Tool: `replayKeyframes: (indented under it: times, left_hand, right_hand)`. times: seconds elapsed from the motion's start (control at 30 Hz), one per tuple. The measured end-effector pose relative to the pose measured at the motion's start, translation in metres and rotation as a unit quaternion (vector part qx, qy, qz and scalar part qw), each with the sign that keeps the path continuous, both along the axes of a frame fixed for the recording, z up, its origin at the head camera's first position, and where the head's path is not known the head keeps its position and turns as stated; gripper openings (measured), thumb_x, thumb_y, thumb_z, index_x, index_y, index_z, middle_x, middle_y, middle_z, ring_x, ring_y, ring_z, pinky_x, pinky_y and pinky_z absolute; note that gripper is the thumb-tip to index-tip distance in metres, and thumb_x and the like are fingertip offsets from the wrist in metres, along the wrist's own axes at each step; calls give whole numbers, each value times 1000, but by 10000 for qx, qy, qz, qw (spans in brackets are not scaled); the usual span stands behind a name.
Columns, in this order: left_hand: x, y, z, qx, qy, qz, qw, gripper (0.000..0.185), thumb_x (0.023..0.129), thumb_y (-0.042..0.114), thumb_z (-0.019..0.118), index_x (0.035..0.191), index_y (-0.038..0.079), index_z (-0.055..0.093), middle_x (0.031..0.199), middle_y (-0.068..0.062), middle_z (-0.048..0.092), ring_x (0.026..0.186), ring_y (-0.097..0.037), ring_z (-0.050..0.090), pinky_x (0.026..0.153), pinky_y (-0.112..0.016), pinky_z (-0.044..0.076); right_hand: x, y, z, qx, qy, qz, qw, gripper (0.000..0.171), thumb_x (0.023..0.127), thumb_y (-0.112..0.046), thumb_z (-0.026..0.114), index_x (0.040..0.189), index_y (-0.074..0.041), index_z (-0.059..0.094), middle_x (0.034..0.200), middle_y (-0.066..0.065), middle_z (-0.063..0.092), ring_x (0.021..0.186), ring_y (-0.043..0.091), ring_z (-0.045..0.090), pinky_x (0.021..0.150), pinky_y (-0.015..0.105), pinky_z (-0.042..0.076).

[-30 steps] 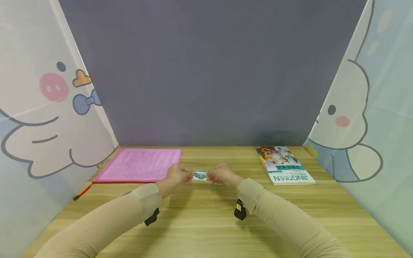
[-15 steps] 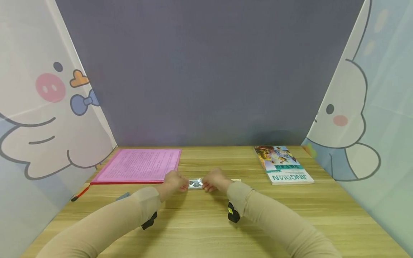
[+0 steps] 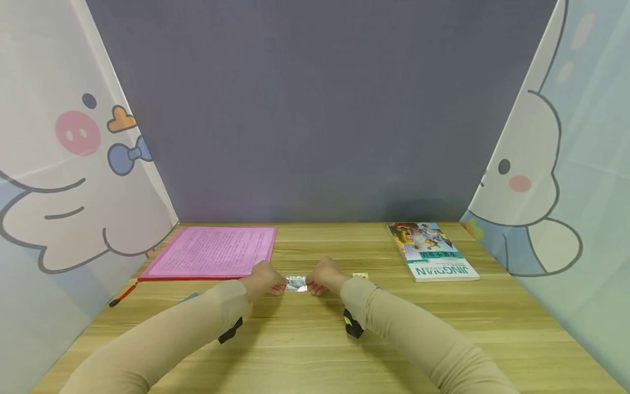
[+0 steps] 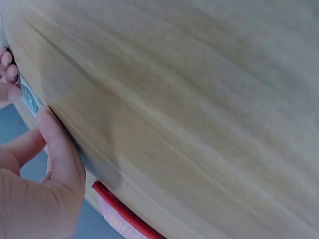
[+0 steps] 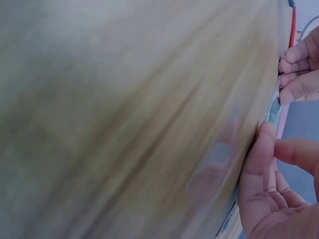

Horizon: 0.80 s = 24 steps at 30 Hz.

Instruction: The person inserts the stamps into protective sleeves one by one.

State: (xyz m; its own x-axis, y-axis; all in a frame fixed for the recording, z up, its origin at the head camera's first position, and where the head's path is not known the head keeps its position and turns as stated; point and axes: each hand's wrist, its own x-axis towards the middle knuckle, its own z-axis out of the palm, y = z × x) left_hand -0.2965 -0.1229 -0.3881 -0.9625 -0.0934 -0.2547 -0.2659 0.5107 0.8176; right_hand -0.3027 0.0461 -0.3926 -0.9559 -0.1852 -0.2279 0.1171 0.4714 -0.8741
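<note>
A small printed card (image 3: pixel 297 283) lies low over the wooden table (image 3: pixel 315 339), held at both ends. My left hand (image 3: pixel 280 284) pinches its left end and my right hand (image 3: pixel 311 285) pinches its right end. In the left wrist view the left thumb (image 4: pixel 55 144) lies along the card (image 4: pixel 30 99), with the right hand's fingertips (image 4: pixel 7 74) beyond it. The right wrist view shows the right hand's fingers (image 5: pixel 264 169) at the card (image 5: pixel 273 112) and the left hand (image 5: pixel 299 69) opposite. Both forearms wear beige sleeves.
A pink folder (image 3: pixel 211 251) lies at the back left, with a red pen (image 3: pixel 123 294) beside its near corner. A book (image 3: pixel 433 251) lies at the back right. A small yellow piece (image 3: pixel 360 276) sits just right of my right hand. Cartoon-printed panels wall both sides.
Both hands and the card have shifted slightly left and closer together. The small yellow piece to the right of my right hand has come into view.
</note>
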Motion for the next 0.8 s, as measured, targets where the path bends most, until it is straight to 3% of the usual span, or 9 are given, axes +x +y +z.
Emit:
replayKeyframes:
  times: [0.37, 0.8]
  left_hand:
    - [-4, 1, -1, 78, -109, 161, 9998, 10, 78, -9, 73, 85, -14, 68, 70, -17, 70, 48, -13, 61, 55, -24, 60]
    - [-5, 1, -3, 124, -70, 277, 9995, 12, 76, -11, 75, 84, -15, 66, 66, -17, 69, 45, -12, 60, 52, -24, 59]
  right_hand:
    - [0, -1, -1, 12, 17, -142, 9999, 10, 82, 2, 68, 75, 9, 70, 54, 7, 63, 41, 9, 55, 44, 22, 55]
    - [-4, -2, -5, -120, -55, -253, 9996, 12, 83, 3, 68, 72, 8, 69, 50, 4, 59, 39, 8, 54, 40, 19, 52]
